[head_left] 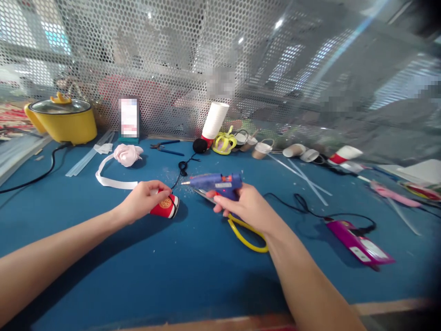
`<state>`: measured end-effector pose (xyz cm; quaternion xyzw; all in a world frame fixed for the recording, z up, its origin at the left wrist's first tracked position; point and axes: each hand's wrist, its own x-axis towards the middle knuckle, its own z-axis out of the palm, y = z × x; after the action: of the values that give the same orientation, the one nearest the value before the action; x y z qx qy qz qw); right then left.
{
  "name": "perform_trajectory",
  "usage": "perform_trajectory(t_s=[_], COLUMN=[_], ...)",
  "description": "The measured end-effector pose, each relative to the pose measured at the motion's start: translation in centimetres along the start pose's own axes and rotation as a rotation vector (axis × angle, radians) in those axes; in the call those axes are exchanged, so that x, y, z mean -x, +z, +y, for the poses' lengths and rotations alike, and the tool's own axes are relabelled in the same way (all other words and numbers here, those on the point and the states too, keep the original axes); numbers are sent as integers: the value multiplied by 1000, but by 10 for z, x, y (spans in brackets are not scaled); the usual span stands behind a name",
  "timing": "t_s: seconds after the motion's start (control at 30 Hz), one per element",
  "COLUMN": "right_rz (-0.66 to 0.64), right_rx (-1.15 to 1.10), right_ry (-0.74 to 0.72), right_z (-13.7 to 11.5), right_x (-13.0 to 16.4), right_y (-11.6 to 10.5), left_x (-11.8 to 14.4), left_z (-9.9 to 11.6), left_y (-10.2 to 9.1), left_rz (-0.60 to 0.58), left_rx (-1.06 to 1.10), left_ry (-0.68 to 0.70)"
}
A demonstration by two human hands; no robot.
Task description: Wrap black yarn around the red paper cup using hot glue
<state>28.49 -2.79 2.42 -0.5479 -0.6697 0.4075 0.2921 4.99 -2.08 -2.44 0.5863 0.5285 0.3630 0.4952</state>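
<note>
Red paper cup (165, 208) lies on its side on tabletop (138, 276), left hand (143, 200) grip closed on it. Right hand (246, 207) grips glue gun (217, 182), nozzle just right of cup; no glue on it yet, I judge.

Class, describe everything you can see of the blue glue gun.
The glue gun is blue plastic with a pale label on its side and a small red light. Its metal nozzle points left, toward the red paper cup under the left hand. The right hand grips its handle, holding it level just above the blue table.
</note>
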Motion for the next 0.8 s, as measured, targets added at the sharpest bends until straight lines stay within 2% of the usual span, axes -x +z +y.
perform_trajectory(t_s=[0.13, 0.37, 0.8], right_rz=[-74, -9, 27], right_rx=[59, 350, 427], right_ry=[13, -129, -162], right_z=[-1, -1, -1], right_x=[7, 14, 17], right_y=[6, 13, 16], left_x=[-2, -4, -2], left_z=[0, -3, -3], left_y=[-1, -3, 0], left_rz=[14, 18, 55], left_rx=[-15, 3, -45], left_ry=[-10, -21, -12])
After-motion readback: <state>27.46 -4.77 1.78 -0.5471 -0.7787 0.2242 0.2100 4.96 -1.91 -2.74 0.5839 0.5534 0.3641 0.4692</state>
